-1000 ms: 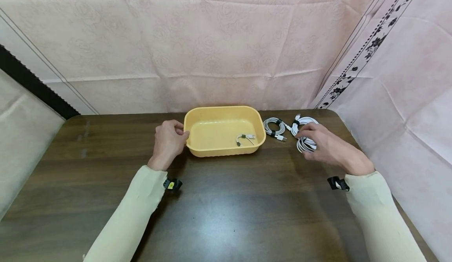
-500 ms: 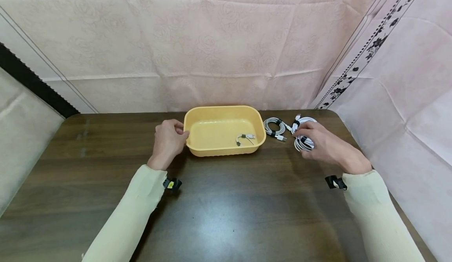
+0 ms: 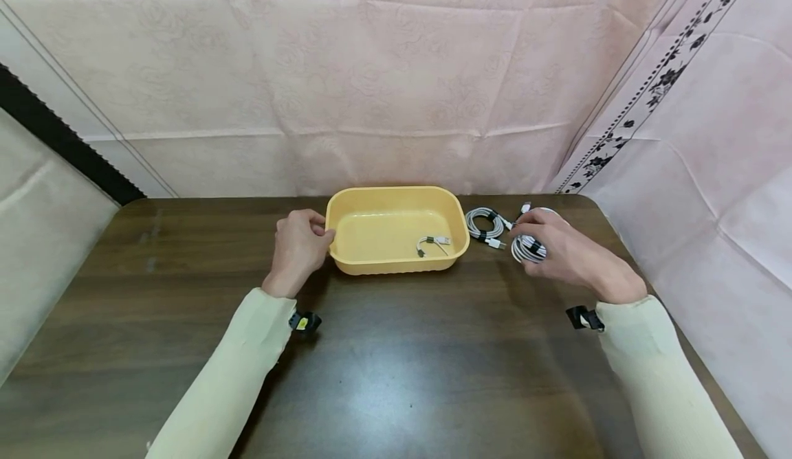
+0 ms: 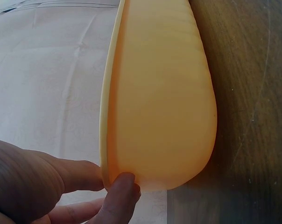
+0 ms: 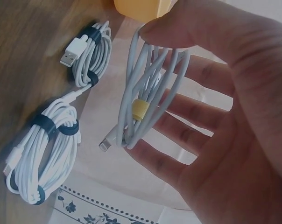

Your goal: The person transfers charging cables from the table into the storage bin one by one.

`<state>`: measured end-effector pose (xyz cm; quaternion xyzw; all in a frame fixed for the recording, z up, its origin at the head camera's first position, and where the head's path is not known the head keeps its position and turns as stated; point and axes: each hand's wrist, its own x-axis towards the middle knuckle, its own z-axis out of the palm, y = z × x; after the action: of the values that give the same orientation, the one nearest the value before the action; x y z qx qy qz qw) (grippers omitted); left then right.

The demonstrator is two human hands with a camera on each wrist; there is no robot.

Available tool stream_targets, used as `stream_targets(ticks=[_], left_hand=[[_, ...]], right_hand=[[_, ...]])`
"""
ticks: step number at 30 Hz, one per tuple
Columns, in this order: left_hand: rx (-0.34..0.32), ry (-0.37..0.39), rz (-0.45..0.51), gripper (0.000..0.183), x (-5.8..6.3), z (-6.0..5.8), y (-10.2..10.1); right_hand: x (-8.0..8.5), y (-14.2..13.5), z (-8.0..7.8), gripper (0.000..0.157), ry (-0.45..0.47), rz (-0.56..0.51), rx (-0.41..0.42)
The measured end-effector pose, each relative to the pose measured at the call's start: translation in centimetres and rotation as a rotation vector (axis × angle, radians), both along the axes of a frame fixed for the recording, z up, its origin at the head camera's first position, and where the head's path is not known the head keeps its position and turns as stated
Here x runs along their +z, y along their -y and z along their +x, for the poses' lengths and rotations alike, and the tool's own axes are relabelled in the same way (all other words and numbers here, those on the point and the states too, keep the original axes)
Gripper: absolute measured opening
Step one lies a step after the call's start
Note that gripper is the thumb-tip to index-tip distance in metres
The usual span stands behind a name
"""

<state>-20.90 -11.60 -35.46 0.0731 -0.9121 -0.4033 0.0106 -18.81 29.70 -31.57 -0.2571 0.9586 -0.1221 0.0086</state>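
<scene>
My left hand (image 3: pixel 298 246) pinches the left rim of a yellow plastic tray (image 3: pixel 396 266); in the left wrist view, thumb and fingers meet at the tray's corner. A short white USB cable (image 3: pixel 441 240) lies inside the tray. My right hand (image 3: pixel 566 249) holds a coiled grey-white charging cable (image 5: pixel 127 88) between thumb and fingers. A yellow tie (image 5: pixel 140 109) binds this coil, and its metal plug tip points out. Beside that hand on the table lie two more coiled cables, one grey-white with a USB plug (image 5: pixel 92 56) and one white (image 5: pixel 47 154), both with black ties.
The dark wooden table (image 3: pixel 371 349) ends at a back edge just behind the tray. A pale patterned cloth (image 3: pixel 383 88) hangs there and continues along the right side, close to my right arm.
My right hand has shifted slightly left with the coiled cable in its grip. The left hand stays at the tray's rim, and the tray has not moved on the table.
</scene>
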Motion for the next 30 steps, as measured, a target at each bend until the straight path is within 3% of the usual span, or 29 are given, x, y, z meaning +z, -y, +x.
stream_targets(ticks=[16, 30], left_hand=[[-0.001, -0.012, 0.005, 0.027, -0.1, 0.0, 0.0], [0.007, -0.014, -0.019, 0.028, -0.1, 0.1, -0.2]], right_hand=[[0.7, 1.1, -0.6, 0.044, 0.023, 0.024, -0.001], [1.0, 2.7, -1.4, 0.044, -0.036, 0.046, 0.036]])
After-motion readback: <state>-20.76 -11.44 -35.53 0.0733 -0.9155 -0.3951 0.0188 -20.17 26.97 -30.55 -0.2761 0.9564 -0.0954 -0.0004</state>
